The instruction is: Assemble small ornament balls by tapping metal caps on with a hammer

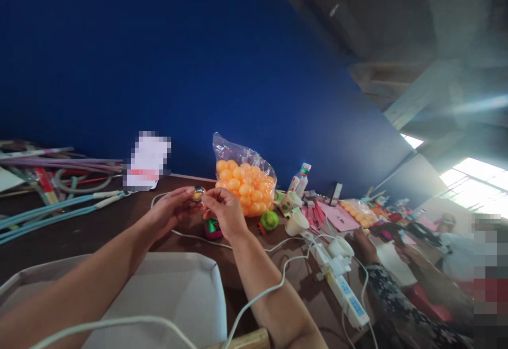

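Head view: your left hand [174, 206] has a small shiny round piece [198, 194] pinched at the fingertips, above the dark table [138, 230]; your right hand [228, 214] is nearly closed at its right edge, can't tell if it grips too; bag of orange balls [246, 190] sits just beyond to the right, power strip [340, 284] nearer and farther right, white tray [186, 280] near left
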Demonstrator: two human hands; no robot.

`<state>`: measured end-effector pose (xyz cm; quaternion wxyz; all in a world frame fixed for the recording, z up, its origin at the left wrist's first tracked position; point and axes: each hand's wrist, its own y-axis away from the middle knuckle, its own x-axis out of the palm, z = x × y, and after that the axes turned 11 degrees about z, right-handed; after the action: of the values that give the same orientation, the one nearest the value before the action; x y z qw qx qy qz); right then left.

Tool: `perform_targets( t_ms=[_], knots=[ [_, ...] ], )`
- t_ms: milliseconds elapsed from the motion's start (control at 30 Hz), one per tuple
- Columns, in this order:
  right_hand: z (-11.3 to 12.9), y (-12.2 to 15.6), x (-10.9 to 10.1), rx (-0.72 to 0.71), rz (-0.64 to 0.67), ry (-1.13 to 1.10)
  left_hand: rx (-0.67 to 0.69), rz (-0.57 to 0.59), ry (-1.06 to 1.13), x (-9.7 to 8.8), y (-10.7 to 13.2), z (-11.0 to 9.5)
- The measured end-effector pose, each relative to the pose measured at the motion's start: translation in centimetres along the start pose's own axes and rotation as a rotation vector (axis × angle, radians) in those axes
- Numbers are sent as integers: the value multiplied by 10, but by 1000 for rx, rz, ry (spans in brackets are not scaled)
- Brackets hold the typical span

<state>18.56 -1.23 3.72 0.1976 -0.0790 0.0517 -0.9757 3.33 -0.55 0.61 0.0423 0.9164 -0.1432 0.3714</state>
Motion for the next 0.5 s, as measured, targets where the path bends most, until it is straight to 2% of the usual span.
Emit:
perform_targets(
  t_ms=[133, 500],
  knots=[
    [1, 1, 0, 9, 12, -24, 4, 30, 0, -2, 0, 0],
    [4, 2, 2, 10, 0, -87, 7, 15, -12, -4, -3, 2]
  ],
)
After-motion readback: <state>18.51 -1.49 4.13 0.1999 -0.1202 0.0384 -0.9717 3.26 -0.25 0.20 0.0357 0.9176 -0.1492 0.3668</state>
